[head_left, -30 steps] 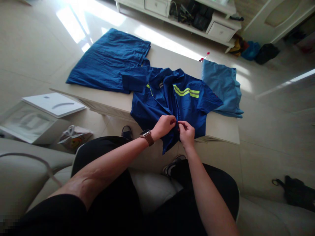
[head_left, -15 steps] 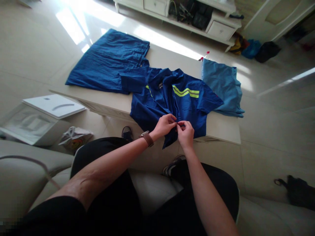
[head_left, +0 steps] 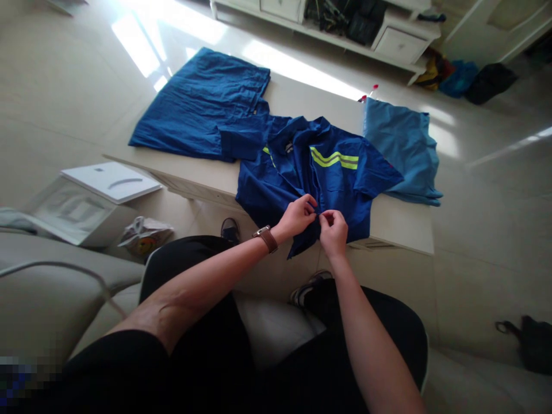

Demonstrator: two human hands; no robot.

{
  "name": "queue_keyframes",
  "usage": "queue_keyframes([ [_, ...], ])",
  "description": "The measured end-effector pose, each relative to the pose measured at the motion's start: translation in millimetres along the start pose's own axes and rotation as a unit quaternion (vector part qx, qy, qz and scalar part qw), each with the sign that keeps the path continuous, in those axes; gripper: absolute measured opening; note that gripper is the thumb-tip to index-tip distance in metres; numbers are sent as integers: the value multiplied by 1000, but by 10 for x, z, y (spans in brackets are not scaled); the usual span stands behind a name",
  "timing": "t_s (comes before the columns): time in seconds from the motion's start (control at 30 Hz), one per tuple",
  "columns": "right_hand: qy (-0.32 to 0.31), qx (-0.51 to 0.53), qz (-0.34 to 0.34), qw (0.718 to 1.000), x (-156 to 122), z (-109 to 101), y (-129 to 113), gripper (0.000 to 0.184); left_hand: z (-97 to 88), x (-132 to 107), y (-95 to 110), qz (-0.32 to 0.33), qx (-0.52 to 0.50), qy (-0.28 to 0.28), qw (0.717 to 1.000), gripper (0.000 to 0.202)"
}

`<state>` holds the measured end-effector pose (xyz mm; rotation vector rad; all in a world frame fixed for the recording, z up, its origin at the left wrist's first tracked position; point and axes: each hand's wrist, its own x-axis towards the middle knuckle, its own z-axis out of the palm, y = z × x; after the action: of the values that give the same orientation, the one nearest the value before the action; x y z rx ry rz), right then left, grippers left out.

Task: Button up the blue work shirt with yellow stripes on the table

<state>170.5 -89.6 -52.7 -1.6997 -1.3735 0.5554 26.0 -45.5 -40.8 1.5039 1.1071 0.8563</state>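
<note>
A dark blue work shirt (head_left: 336, 178) with yellow reflective stripes lies front-up on a low white table (head_left: 397, 221), its hem hanging over the near edge. My left hand (head_left: 298, 215), a brown watch on its wrist, pinches the left side of the shirt's front opening. My right hand (head_left: 333, 231) pinches the right side just beside it. Both hands meet at the placket near the hem, fingers closed on the cloth.
Folded dark blue trousers (head_left: 202, 106) lie at the table's far left, a lighter blue garment (head_left: 403, 146) at its right. A white box (head_left: 86, 198) and a bag (head_left: 144, 238) sit on the floor at left. A black bag (head_left: 532, 342) lies at right. I sit on a grey sofa.
Both hands stayed together on the shirt's front and shifted slightly up the placket. The camera view drifted a little to the left.
</note>
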Motion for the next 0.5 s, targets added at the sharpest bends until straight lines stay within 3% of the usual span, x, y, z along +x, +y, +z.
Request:
queue_keyframes([
  [0.13, -25, 134, 173, 975, 76, 46, 187, 24, 25, -48, 64, 88, 138, -13, 986, 31],
  [0.2, -30, 156, 195, 968, 116, 93, 273, 25, 47, -48, 72, 152, 255, -34, 954, 27],
  [0.33, 14, 125, 163, 979, 169, 161, 344, 28, 85, -25, 132, 141, 376, -44, 915, 27],
  [0.5, 26, 27, 110, 993, 225, 127, 379, 35, 132, -216, 456, 102, 409, 44, 906, 24],
])
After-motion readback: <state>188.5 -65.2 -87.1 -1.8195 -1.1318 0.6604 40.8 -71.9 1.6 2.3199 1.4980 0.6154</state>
